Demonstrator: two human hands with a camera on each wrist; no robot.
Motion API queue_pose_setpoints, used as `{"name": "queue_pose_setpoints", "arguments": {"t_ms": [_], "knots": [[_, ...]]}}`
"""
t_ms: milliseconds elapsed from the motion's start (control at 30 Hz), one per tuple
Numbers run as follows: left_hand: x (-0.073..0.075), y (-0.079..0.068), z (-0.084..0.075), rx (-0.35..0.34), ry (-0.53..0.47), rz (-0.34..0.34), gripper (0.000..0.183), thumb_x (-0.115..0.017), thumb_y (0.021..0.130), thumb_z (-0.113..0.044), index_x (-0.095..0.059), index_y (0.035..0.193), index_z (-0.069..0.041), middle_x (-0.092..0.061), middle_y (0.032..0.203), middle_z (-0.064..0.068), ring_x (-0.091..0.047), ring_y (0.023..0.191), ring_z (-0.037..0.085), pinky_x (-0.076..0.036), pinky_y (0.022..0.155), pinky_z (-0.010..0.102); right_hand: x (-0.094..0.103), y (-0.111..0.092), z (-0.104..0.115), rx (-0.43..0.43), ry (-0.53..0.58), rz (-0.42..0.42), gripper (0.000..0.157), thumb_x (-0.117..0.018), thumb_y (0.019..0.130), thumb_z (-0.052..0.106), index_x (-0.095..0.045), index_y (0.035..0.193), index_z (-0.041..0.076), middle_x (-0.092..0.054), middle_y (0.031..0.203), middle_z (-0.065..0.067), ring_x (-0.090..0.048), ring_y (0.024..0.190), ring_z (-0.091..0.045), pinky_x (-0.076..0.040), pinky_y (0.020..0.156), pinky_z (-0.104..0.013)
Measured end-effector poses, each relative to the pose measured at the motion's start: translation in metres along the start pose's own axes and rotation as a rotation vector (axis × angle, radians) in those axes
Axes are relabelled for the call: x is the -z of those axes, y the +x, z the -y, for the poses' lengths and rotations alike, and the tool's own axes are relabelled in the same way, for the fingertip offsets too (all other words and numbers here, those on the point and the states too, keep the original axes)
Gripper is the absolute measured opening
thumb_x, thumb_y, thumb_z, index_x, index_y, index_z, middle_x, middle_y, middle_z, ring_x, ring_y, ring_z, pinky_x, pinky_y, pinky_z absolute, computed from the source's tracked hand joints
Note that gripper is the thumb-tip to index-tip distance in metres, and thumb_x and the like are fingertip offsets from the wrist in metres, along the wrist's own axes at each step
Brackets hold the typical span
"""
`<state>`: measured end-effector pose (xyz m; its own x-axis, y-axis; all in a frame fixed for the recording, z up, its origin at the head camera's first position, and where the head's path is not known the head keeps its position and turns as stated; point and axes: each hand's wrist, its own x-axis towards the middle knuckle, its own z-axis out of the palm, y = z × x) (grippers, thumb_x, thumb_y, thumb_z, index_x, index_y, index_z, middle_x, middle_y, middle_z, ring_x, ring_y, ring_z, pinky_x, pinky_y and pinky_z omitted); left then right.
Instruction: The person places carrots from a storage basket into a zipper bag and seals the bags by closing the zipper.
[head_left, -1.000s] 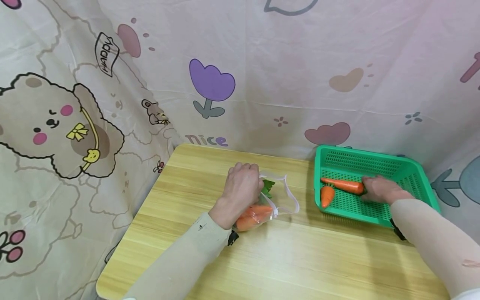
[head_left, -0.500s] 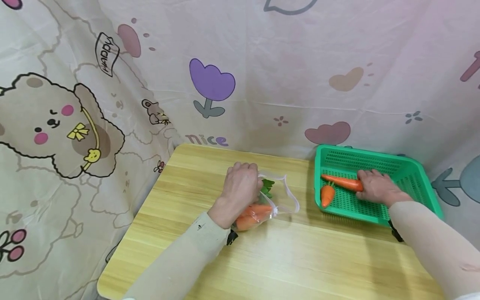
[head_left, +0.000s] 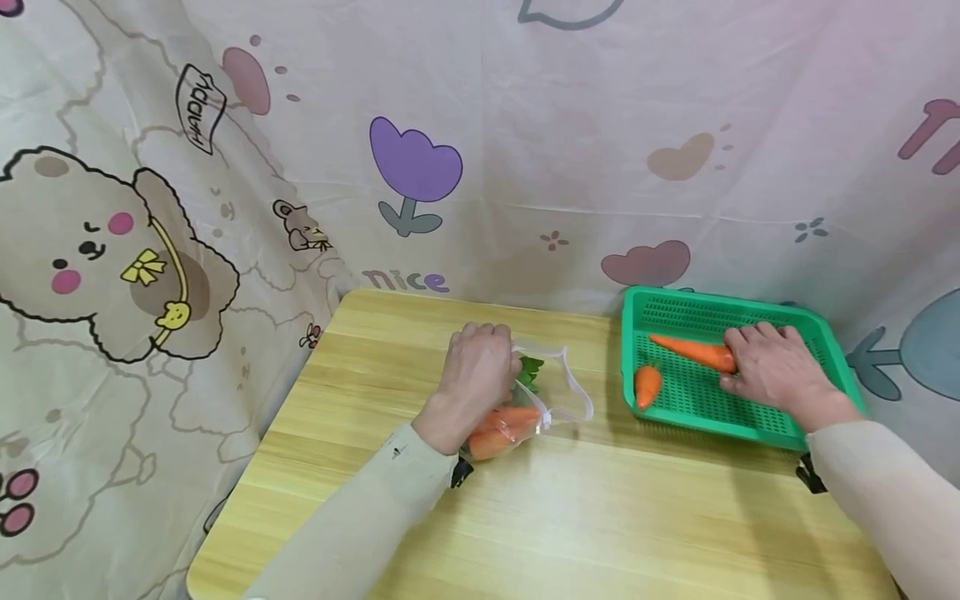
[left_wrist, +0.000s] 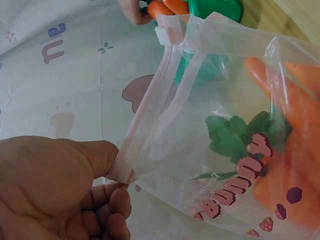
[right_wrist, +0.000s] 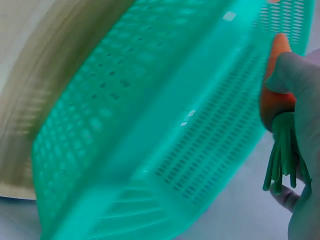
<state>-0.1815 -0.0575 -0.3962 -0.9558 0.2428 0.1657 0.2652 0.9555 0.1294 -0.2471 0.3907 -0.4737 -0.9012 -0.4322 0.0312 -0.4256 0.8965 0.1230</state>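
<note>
My left hand [head_left: 480, 367] pinches the white zip edge of a clear zip bag [left_wrist: 165, 145] between thumb and fingers. Its mouth gapes toward the right. Inside the bag lie orange carrots [left_wrist: 295, 135] and a sprig of green leaves [left_wrist: 235, 135]; how many carrots cannot be told. Over the green basket [head_left: 720, 433], my right hand [head_left: 776, 367] grips a long carrot [head_left: 693, 352] near its thick end. Green stem stubs [right_wrist: 286, 150] show beneath the thumb in the right wrist view. A smaller carrot [head_left: 648, 386] lies at the basket's left end.
The wooden table [head_left: 600, 517] carries the bag left of centre and the basket at the back right. Behind the table hangs a printed curtain [head_left: 555, 150], close to the basket's far rim.
My right hand has taken hold of the long carrot, raised it a little and shifted it slightly right. The left hand and the bag have stayed nearly in place.
</note>
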Motion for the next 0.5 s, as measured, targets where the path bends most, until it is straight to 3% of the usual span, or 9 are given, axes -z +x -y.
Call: {"name": "queue_pose_setpoints", "arguments": {"t_ms": [300,500], "knots": [[0.0,0.002,0.0,-0.014,0.021,-0.007,0.019,-0.076,0.092,-0.02,-0.061,0.086,-0.009,-0.059,0.077,0.002,-0.05,0.074,0.022,-0.041,0.066,0.032,0.039,-0.004,0.016,0.042,-0.025,-0.135,0.041,-0.082,0.077,0.034,-0.055,0.096,0.01,-0.051,0.083,-0.002,-0.046,0.081,-0.028,-0.033,0.074,-0.045],[0.002,0.005,0.0,-0.017,0.02,-0.02,0.017,-0.071,0.095,-0.019,-0.062,0.084,-0.009,-0.058,0.075,0.002,-0.05,0.072,0.022,-0.042,0.065,0.033,0.071,0.001,0.048,0.094,0.023,-0.21,0.039,-0.083,0.072,0.028,-0.057,0.096,0.011,-0.052,0.083,-0.001,-0.046,0.082,-0.028,-0.033,0.076,-0.045]]}}
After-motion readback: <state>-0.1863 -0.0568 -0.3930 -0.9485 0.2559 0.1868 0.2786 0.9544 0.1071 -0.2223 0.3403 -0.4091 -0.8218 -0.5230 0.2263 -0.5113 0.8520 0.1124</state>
